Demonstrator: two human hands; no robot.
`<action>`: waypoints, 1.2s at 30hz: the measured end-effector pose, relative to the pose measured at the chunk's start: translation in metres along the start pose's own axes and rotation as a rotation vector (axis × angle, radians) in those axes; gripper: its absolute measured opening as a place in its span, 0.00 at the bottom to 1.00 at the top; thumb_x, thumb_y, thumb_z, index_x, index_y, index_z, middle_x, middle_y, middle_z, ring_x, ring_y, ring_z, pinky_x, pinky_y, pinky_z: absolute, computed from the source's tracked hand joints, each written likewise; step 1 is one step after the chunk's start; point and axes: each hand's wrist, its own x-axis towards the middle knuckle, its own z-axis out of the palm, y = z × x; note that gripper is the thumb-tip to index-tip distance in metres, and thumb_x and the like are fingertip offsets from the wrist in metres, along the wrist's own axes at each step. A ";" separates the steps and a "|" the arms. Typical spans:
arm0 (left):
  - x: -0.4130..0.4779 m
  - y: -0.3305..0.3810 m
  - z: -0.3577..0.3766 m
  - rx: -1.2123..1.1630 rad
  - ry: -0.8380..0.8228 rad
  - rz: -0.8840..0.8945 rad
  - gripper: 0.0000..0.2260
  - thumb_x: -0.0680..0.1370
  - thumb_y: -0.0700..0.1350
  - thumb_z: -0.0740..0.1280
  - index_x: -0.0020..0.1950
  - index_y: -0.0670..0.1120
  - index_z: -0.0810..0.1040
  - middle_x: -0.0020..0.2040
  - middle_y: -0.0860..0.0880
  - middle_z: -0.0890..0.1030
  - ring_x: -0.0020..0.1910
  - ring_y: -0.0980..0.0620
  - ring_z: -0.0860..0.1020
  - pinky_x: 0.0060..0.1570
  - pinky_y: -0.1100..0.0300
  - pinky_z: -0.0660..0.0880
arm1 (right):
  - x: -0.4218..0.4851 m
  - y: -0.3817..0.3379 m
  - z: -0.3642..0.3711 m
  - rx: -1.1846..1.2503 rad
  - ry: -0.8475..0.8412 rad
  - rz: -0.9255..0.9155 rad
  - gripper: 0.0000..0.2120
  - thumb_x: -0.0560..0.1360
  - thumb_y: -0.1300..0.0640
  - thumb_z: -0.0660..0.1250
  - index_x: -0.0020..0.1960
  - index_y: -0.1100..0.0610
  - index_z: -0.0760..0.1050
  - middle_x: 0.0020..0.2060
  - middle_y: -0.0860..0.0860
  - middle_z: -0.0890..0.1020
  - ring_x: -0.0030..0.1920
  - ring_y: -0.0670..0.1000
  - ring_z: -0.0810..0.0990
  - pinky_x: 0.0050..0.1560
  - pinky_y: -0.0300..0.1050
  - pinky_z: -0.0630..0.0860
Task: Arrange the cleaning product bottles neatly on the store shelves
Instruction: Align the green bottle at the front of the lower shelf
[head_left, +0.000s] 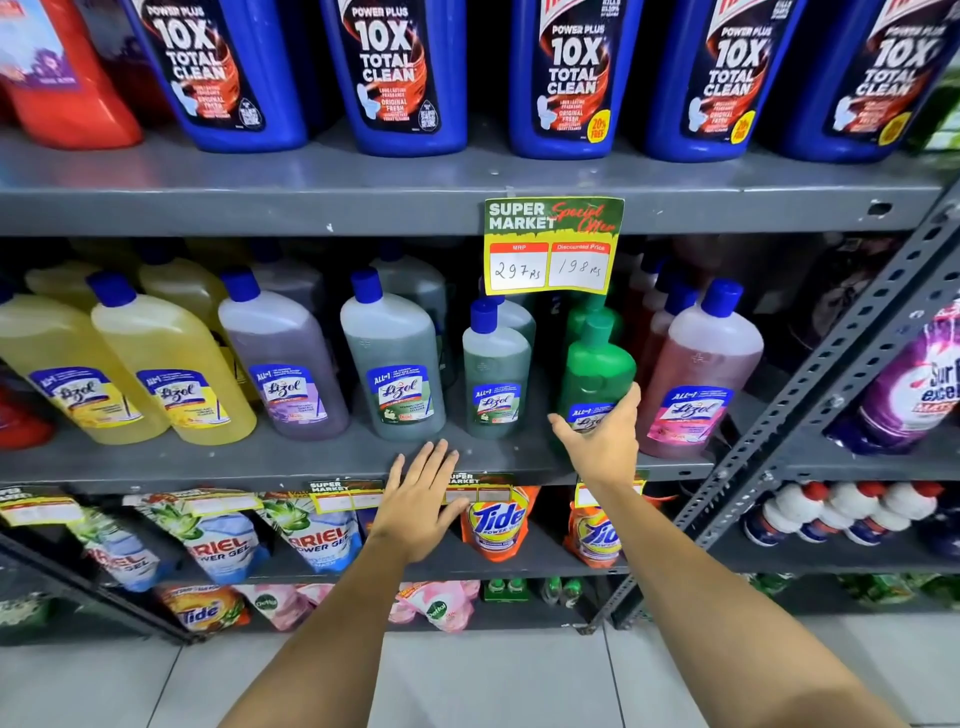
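Observation:
On the middle grey shelf (260, 462) stands a row of Lizol bottles with blue caps: yellow ones (171, 358) at left, a purple one (283, 353), a large dark green one (395, 358), a small dark green one (496, 374) and a pink one (698, 369). My right hand (602, 439) grips the lower part of a bright green bottle (595, 369) standing between the small green and the pink bottle. My left hand (418, 501) is open, fingers spread, in front of the shelf edge below the large green bottle, holding nothing.
Large blue toilet cleaner bottles (400, 73) line the top shelf. A yellow price tag (553, 244) hangs from that shelf's edge. Detergent pouches (496, 522) fill the shelf below. A slanted perforated upright (810, 400) stands at right, with purple bottles (914, 379) beyond it.

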 end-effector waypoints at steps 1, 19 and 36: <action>0.000 0.000 0.000 -0.006 0.004 0.000 0.44 0.70 0.71 0.25 0.79 0.49 0.48 0.79 0.50 0.47 0.77 0.52 0.43 0.73 0.48 0.37 | 0.002 0.001 0.000 0.007 -0.009 0.001 0.46 0.63 0.50 0.80 0.72 0.52 0.56 0.64 0.53 0.75 0.61 0.57 0.77 0.60 0.52 0.73; 0.000 0.002 0.005 -0.024 0.048 -0.008 0.40 0.75 0.69 0.30 0.79 0.48 0.53 0.79 0.49 0.52 0.77 0.51 0.47 0.74 0.46 0.42 | 0.024 0.008 0.007 0.050 -0.046 0.011 0.51 0.61 0.48 0.82 0.73 0.48 0.53 0.64 0.53 0.74 0.63 0.56 0.76 0.65 0.56 0.74; -0.001 0.002 0.005 -0.018 0.049 -0.010 0.40 0.76 0.69 0.31 0.78 0.47 0.55 0.79 0.48 0.55 0.77 0.50 0.49 0.74 0.45 0.44 | 0.026 0.010 0.008 0.045 -0.048 -0.002 0.52 0.61 0.47 0.81 0.74 0.47 0.52 0.66 0.52 0.74 0.63 0.56 0.76 0.64 0.55 0.74</action>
